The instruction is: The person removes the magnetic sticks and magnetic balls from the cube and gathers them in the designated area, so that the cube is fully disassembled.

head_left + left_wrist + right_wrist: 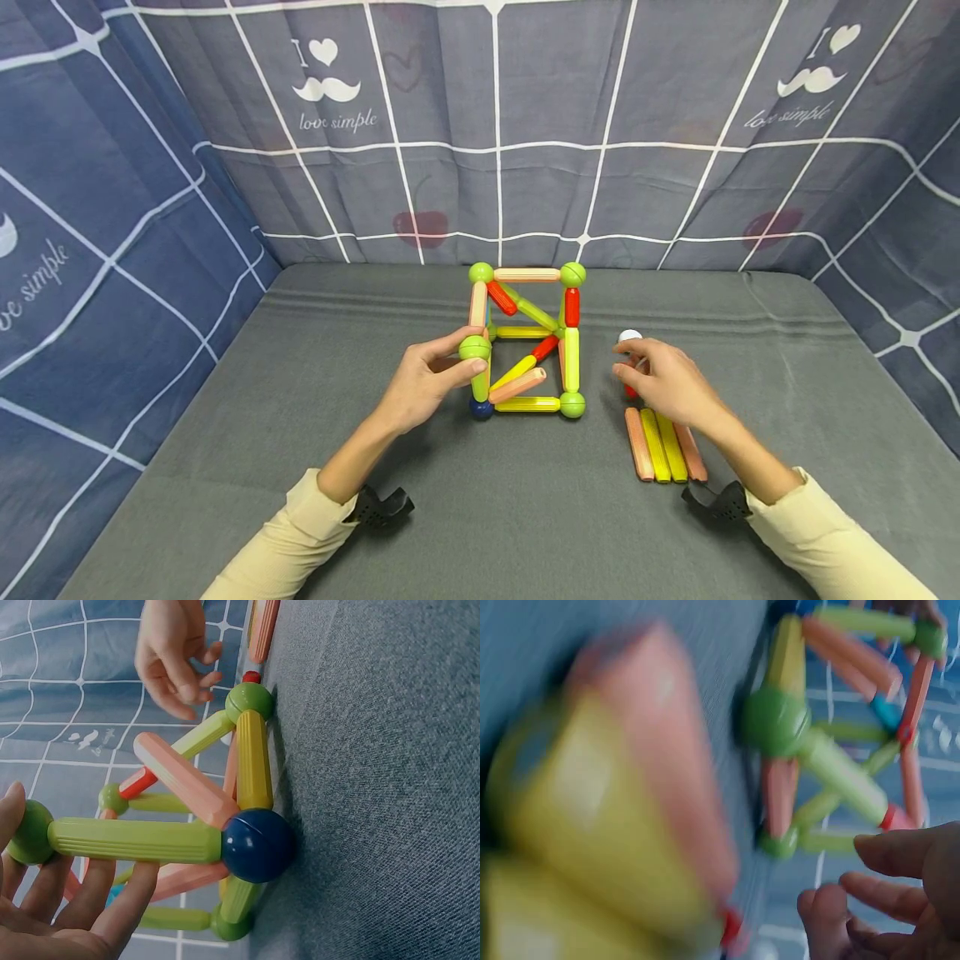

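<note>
Stick frame point(572, 358) seems steadied by our left hand point(423, 383), fingers clamped on a green corner ball point(475, 348); loose sticks point(655, 446) lie near our right hand point(667, 379), fingers apart, presumably for reach

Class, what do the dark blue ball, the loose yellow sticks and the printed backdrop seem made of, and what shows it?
Dark blue ball: probably hard, glossy plastic, given sharp highlights and a seam.
Loose yellow sticks: likely smooth plastic, from even colour and sheen.
Backdrop: apparently matt fabric, softly creased.
</note>
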### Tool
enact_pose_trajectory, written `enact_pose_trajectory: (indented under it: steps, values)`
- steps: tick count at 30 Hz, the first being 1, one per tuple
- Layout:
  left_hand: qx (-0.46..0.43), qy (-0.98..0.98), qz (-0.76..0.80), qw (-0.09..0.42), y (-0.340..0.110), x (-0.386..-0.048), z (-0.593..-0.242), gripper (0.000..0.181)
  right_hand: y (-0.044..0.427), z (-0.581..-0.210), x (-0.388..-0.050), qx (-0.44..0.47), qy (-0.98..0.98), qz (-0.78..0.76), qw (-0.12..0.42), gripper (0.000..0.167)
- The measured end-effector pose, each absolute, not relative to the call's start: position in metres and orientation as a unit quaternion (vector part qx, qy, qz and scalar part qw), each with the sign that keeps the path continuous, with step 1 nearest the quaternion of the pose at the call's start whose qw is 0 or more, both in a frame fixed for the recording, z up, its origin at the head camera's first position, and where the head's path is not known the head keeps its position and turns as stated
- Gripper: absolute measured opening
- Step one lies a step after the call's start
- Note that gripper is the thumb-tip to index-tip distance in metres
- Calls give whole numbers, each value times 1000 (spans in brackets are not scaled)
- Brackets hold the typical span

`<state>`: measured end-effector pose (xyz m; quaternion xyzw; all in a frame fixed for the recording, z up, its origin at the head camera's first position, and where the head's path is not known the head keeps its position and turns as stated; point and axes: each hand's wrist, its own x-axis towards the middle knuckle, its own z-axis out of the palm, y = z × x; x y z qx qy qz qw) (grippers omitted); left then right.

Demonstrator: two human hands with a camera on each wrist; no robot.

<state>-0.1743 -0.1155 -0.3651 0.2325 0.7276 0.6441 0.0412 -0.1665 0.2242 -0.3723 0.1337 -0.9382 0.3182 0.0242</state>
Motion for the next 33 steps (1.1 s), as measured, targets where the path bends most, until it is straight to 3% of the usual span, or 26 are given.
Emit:
enact_pose_trajectory:
  steps: [7, 15, 33]
  values:
    - [235, 728, 643, 39, -115, -176, -366, 47, 185, -368, -156, 186, -861, 472, -34, 30]
    - [237, 726, 644, 40, -115, -176, -366, 46, 148, -369, -158, 211, -810, 541, -82, 37]
    - [243, 718, 651, 38, -116, -175, -367, 45, 145, -387, -156, 202, -823, 527, -63, 15]
